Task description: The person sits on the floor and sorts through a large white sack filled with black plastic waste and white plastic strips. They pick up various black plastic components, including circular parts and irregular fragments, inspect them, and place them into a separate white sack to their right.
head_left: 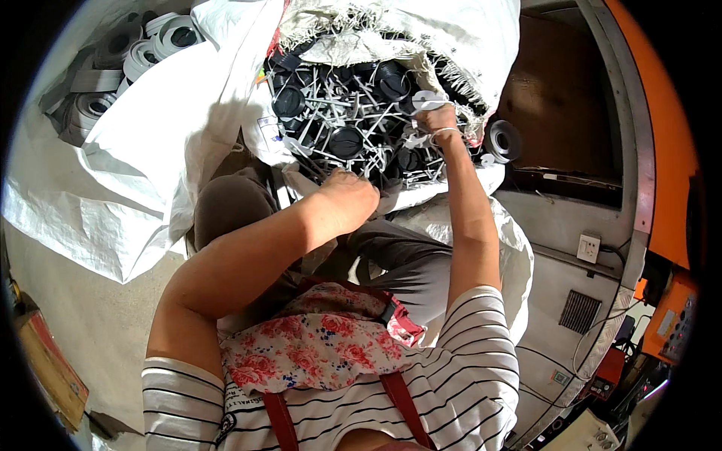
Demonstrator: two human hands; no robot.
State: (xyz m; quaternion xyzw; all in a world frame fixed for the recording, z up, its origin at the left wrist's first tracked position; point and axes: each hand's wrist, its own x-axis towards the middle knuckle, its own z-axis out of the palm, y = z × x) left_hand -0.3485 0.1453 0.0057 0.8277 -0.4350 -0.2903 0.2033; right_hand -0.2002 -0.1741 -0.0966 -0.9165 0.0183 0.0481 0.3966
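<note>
In front of me a white woven sack (361,51) with frayed edges gapes open. It is full of black round plastic caps (347,141) mixed with thin white and grey plastic sprues (359,113). My right hand (438,119) is closed at the right side of the pile, on a white round plastic piece (429,100) that shows above the fingers. At the sack's near rim my left hand (350,197) is closed, knuckles up. Its fingertips are hidden, so what it holds cannot be made out.
To the left, another large white sack (143,158) holds white ring-shaped parts (141,60). A round grey part (502,141) sits right of the pile. On the right stands a grey machine (560,225) with an orange panel (662,135) and cables. A brownish box (51,368) lies lower left.
</note>
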